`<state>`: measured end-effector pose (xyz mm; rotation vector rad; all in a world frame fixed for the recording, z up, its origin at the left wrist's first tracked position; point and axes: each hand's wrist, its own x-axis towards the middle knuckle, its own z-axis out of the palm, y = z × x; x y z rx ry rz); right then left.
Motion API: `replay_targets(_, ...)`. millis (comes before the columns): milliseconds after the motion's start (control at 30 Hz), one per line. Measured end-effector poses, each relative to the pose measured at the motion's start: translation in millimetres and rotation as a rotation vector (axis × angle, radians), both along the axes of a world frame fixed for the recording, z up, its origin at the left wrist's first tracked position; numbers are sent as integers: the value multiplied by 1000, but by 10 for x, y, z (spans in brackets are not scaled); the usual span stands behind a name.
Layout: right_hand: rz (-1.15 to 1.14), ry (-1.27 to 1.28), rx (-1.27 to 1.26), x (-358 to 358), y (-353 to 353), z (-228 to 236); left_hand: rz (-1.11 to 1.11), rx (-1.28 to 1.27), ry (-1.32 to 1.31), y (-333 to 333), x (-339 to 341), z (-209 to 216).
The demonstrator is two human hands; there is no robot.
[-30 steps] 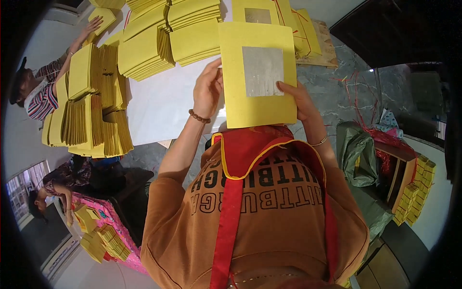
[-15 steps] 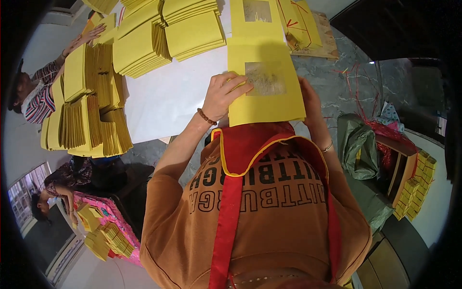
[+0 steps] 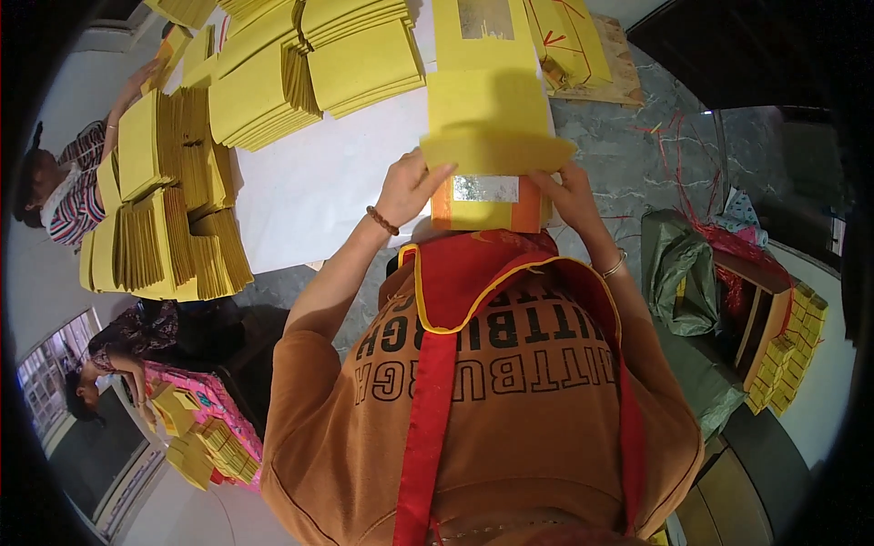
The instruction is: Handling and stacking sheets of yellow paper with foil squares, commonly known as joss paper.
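My left hand (image 3: pixel 407 188) and my right hand (image 3: pixel 572 193) pinch the two sides of a yellow paper sheet (image 3: pixel 496 153), which is raised and bowed between them. Thumbs point inward along its near edge. Below the raised sheet lies another yellow piece (image 3: pixel 473 218) with an orange strip down each side and a shiny rectangular window in its middle. Farther away, a yellow sheet (image 3: pixel 482 59) with a rectangular window lies in line with these. My fingertips are partly hidden behind the raised sheet.
Stacks of folded yellow paper (image 3: pixel 364 68) fill the white table (image 3: pixel 291 196) at left and far left. A person (image 3: pixel 77 177) reaches in there; another person (image 3: pixel 127 350) works at a pink-covered table. On the right are a dark green plastic bag (image 3: pixel 675 273) and a wooden pallet (image 3: pixel 619 68).
The near edge of the yellow sheet has come up and away from me, uncovering the orange-edged piece beneath. My right hand has moved inward onto the sheet's side.
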<state>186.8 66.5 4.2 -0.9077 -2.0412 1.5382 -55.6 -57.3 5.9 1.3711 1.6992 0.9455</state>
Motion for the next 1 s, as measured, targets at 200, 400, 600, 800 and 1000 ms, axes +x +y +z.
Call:
replay_targets(200,-215,79,-212,-222,-21,-75,264,33,-153,238,73,-202)
replay_targets(400,-327,107,-201,-277,-69,-28,349,-128,-106,269,88,-216)
replay_targets(600,-351,25,-28,-328,-111,-105,314,-195,-74,295,43,-223)
replay_targets(800,-401,50,-180,-368,-97,-111,388,-155,-229,326,19,-329)
replay_targets(1000,-423,27,-199,-367,-81,-133,378,-193,88,354,116,136)
